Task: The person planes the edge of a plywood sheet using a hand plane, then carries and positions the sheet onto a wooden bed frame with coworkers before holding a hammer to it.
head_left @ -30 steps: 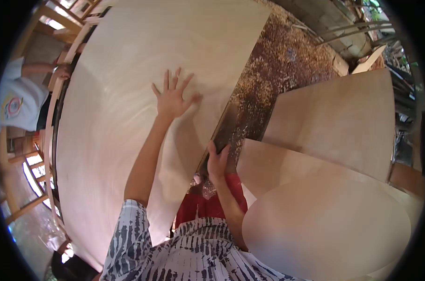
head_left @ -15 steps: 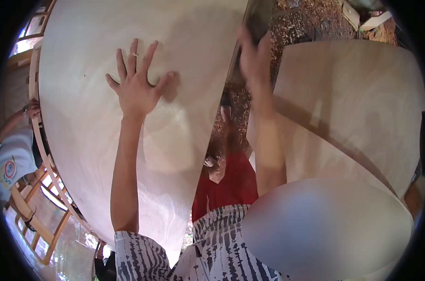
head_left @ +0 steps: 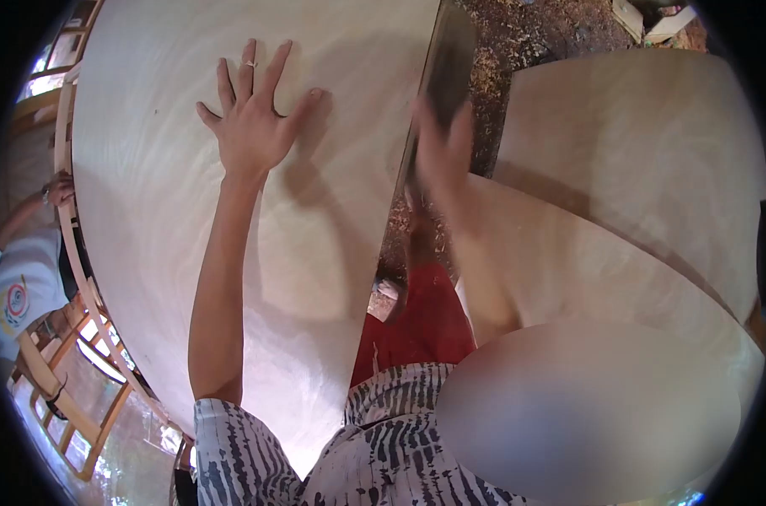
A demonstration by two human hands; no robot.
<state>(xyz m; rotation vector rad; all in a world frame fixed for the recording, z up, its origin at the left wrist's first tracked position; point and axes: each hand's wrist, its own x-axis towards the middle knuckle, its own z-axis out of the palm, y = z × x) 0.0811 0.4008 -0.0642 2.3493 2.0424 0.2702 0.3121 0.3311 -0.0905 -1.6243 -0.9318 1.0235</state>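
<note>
Right hand (head_left: 443, 156): wrapped round the near end of a long dark block (head_left: 452, 63), by the look of it. Blur hides the exact finger placement. Thumb side is toward the big sheet, and a finger shows along the block's far side.

Key relation: the block runs out ahead of the right hand, away from the body. Its long axis follows the right edge of the plywood sheet (head_left: 172, 228), near parallel. Block sits right at that edge; can't tell how firmly it bears on it. Right hand is the nearer one, as it's on the block. Left hand is well off to the left.

Left hand (head_left: 256, 131): gripping nothing. Palm down on the sheet, fingers and thumb spread, arm stretched forward.

Sheet fills the left and middle of the view, left of the block and under the left hand.

Right of the block: a second panel (head_left: 644, 126), with a nearer panel (head_left: 568, 244) overlapping it in view. Shavings (head_left: 526, 38) lie on the ground past the block.

Far left: a co-worker's hand (head_left: 61, 189) rests on a wooden frame (head_left: 65, 126) beside the sheet's left edge.
</note>
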